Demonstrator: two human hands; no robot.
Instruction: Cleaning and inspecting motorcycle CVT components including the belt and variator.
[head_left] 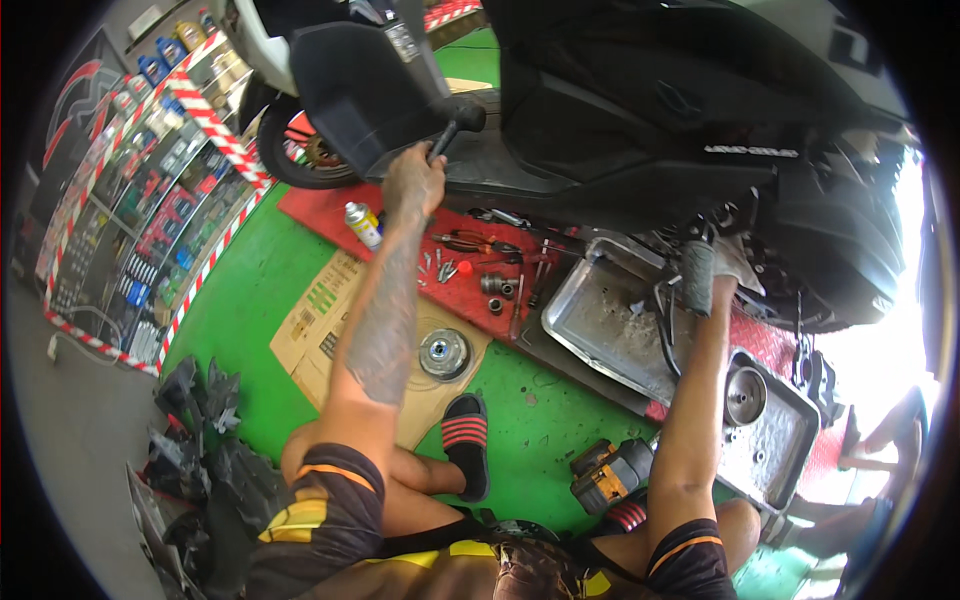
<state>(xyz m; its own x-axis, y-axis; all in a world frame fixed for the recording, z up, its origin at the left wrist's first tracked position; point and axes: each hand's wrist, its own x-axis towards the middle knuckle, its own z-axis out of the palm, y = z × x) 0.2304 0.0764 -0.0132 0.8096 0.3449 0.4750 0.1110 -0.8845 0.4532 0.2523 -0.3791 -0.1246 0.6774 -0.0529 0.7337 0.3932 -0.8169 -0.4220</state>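
My left hand point(413, 183) is wrapped round the handle of a black-headed mallet point(464, 113), over the footboard point(500, 130) of a black scooter point(640, 80). On the other side, my right hand point(724, 286) reaches under the scooter's rear body to the engine area, closed on a pale rag point(738, 260). Its fingers are mostly hidden by the rag and by a grey cylindrical part point(697, 278) beside it. Below that part, a metal drip tray point(575, 335) lies under the engine.
Pliers point(465, 242), sockets point(497, 284) and a spray can point(363, 226) lie on the red platform. A round clutch part point(444, 354) rests on cardboard point(310, 345). Nearby are a cordless power tool point(612, 475), a second tray point(800, 425), black plastic panels point(215, 450) and a glass display case point(150, 230).
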